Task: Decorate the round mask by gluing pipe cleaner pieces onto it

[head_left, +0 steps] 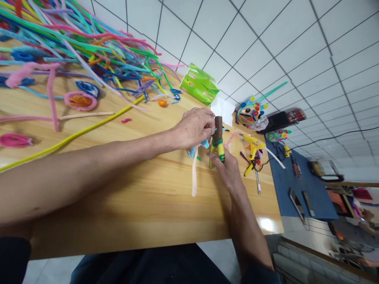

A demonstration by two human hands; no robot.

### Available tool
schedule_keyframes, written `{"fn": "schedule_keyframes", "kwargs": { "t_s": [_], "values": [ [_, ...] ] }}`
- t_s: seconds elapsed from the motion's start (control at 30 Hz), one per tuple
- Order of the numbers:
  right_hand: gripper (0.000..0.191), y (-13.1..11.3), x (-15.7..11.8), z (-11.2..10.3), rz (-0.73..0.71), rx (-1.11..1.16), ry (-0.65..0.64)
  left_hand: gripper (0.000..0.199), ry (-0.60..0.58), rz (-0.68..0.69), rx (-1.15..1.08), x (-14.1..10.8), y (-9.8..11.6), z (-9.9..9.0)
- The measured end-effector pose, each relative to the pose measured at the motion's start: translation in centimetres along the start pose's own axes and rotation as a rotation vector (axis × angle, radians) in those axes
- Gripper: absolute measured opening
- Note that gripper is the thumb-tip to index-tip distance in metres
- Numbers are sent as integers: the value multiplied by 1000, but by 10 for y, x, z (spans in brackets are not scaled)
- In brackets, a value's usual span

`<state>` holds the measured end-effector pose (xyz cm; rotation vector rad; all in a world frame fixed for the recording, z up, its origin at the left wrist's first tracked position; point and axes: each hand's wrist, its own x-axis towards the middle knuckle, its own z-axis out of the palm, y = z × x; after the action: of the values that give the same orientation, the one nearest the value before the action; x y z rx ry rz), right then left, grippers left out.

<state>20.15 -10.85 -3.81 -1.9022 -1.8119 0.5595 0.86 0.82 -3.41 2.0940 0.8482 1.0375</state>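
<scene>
My right hand is closed around the yellow and green handles of a pair of pliers, whose brown, rusty-looking head points away from me. Right beside that head, my left hand has its fingers curled together in a pinch. Under it shows a light blue fuzzy pipe cleaner piece, partly hidden by the fingers. From there a cream pipe cleaner loop hangs toward me over the wooden table. Whether the pliers' jaws touch the blue piece cannot be made out.
A heap of colourful pipe cleaners covers the far left. A green tissue pack stands by the tiled wall. To the right lie a yellow glue gun, a pen and decorated pots. A long yellow pipe cleaner crosses the left side.
</scene>
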Motion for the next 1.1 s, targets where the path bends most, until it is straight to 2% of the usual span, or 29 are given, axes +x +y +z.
{"fn": "schedule_keyframes", "kwargs": {
  "t_s": [0.1,0.43,0.63,0.83,0.93,1.03,1.1],
  "values": [
    [33,-1,0,2,-9,22,5,19,2,8,-9,0,-1,0],
    [22,9,7,26,-43,-7,150,19,-28,4,-7,-1,-3,0],
    [22,11,9,28,-7,-90,164,17,-22,9,6,-1,-4,1],
    [39,-2,3,14,7,-188,127,20,-29,11,42,0,-1,-1],
    [38,-12,-4,-2,5,-181,78,20,-28,14,27,-1,-2,-1],
    [31,-14,-11,-23,37,-96,-15,20,-31,6,19,-1,-2,-3],
    [29,-7,-12,-36,106,51,-58,17,-29,1,18,0,-3,-5]
  ]
}}
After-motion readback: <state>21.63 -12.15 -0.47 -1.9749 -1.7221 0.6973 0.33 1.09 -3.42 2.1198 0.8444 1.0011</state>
